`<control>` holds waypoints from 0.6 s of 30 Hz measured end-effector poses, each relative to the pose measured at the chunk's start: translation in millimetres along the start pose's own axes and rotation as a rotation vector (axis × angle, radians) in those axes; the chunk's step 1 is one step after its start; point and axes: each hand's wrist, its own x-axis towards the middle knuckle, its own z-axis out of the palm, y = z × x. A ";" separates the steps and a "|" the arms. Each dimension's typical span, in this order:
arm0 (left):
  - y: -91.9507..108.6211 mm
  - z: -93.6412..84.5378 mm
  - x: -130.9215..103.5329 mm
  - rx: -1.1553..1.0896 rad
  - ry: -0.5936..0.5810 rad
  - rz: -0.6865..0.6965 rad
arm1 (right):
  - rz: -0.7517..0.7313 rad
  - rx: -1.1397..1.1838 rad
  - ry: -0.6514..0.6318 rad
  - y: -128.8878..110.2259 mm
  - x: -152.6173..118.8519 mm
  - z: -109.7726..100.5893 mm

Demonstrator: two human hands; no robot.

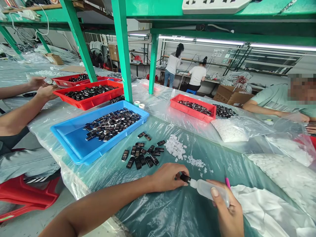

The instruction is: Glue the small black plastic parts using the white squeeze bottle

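Between the fingertips of my left hand point(170, 177) is a small black plastic casing point(185, 178). My right hand point(228, 205) grips a translucent squeeze bottle point(209, 190), whose nozzle points left and meets the casing's end. Up and left of my left hand lies a loose group of similar black casings point(142, 158) on the plastic-covered table point(168, 210). A pile of small white pieces point(174, 147) sits beyond my hands, with a heap of finer white bits point(196, 161) beside it. A pink-handled tool point(227, 182) lies just past my right hand.
A blue tray point(71, 141) of black casings stands to the left, with red trays point(86, 103) behind it. Another red tray point(192, 110) is farther back. White cloth point(266, 207) and bags of white pieces point(278, 174) lie right. Green posts point(122, 49) rise from the table. Co-workers sit at both sides.
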 end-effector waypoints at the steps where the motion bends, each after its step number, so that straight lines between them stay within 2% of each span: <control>1: -0.7 0.6 0.1 -0.044 0.002 -0.011 | 0.006 0.007 -0.007 3.3 2.0 -1.5; 8: -3.5 3.2 0.9 -0.244 0.016 -0.048 | 0.056 0.070 0.059 10.2 4.0 -4.4; 18: -3.1 2.4 0.0 -0.144 0.011 -0.018 | -0.104 -0.003 0.024 0.7 -1.0 -2.4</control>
